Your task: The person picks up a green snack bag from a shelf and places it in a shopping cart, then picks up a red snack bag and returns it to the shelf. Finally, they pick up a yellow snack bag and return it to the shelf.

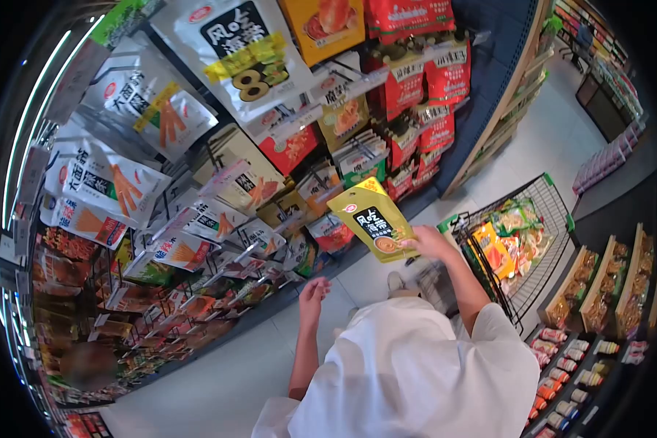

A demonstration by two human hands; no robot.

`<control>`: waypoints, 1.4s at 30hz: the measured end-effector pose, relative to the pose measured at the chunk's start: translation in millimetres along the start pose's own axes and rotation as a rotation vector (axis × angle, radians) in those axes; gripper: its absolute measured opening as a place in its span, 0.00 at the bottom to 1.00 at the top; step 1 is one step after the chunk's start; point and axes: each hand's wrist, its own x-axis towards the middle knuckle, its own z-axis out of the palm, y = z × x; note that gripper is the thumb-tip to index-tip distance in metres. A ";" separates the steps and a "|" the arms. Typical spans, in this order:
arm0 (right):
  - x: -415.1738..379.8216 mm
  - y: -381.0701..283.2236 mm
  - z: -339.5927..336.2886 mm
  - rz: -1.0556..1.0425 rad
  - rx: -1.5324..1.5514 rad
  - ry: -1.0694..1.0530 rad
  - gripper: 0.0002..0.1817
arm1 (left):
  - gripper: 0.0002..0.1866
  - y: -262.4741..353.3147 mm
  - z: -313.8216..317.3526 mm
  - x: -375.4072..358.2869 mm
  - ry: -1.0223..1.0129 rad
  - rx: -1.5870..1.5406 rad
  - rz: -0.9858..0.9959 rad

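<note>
My right hand (428, 242) grips the lower right edge of an olive-gold snack pouch (372, 219), a seaweed snack with a bowl printed on its front. The pouch is held up between the shelves and the shopping cart, front side up. My left hand (314, 290) is raised over the floor left of my body, its fingers curled in with nothing seen in them. It is nearest to the lower hanging packets and touches none of them. A wire shopping cart (520, 310) stands by my right arm, with an orange packet (493, 250) and several other bagged goods inside.
Snack bags hang on hooks along the display wall (493, 62), among them a large white seaweed bag (233, 55) and red packets (445, 77). Wooden bins (590, 288) and rows of small bottles (562, 365) line the right. Pale tiled floor (197, 394) runs between.
</note>
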 end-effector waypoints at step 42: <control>91.1 -29.1 47.2 -0.244 0.186 -0.691 0.18 | 0.22 13.5 42.2 0.5 0.642 -0.279 0.041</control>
